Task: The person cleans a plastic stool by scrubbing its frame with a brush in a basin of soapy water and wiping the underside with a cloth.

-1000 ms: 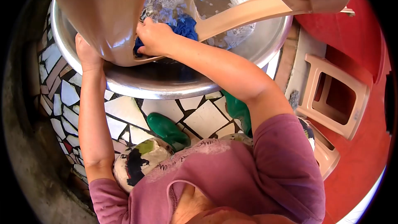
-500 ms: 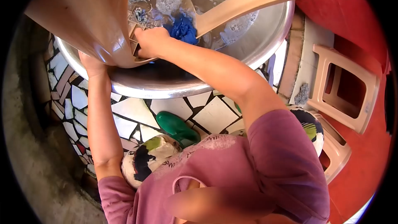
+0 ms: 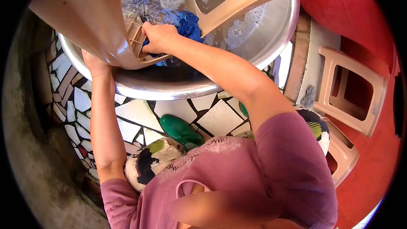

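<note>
A beige plastic stool [image 3: 91, 21] is tipped over inside a wide metal basin [image 3: 169, 93] of soapy water. Its ribbed underside [image 3: 135, 38] faces my right hand [image 3: 161, 38], which is closed on a wet blue cloth [image 3: 188, 26] against those ribs. Part of the cloth spreads to the right of my fingers, and a little shows beneath them. My left hand [image 3: 96, 64] grips the stool's near left edge from outside, over the basin rim. The stool hides most of its fingers.
Foam [image 3: 250, 25] floats on the water. Beige stools [image 3: 364, 89] stand at the right on a red surface [image 3: 373, 161]. A grey scouring pad [image 3: 308, 95] lies beside them. Green footwear [image 3: 180, 129] rests on the broken-tile floor [image 3: 135, 112]. A concrete edge [image 3: 25, 144] runs along the left.
The stool has shifted slightly up and left. My right hand has moved a little along the ribs, and more blue cloth shows under its fingers. My left hand keeps its grip.
</note>
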The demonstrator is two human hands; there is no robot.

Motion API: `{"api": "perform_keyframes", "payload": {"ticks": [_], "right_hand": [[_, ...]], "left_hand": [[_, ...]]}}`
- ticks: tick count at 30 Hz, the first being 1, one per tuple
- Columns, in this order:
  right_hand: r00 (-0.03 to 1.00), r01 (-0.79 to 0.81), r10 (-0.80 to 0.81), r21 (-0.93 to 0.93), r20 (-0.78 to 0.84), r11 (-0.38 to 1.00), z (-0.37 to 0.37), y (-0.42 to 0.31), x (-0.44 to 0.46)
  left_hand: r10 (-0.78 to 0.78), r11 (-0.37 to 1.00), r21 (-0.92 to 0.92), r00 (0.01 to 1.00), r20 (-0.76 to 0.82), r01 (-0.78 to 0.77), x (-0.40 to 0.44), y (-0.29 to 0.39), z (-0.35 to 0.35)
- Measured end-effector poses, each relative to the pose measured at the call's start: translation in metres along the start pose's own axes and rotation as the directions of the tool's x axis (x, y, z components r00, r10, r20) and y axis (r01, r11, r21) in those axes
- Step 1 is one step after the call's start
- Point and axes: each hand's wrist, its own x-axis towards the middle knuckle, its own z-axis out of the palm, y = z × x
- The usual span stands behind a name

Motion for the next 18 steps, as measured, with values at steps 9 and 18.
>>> {"api": "perform_keyframes", "payload": {"ticks": [9, 18], "right_hand": [[0.988, 0.125, -0.138, 0.149, 0.074, 0.981, 0.000, 0.015, -0.003], [0.933, 0.294, -0.227, -0.229, 0.281, 0.928, -0.015, -0.018, -0.003]], "left_hand": [[-0.096, 0.994, -0.061, 0.995, -0.006, 0.096, -0.007, 0.014, 0.011], [-0.128, 0.984, -0.134, 0.990, -0.064, 0.118, -0.017, 0.032, 0.026]]}}
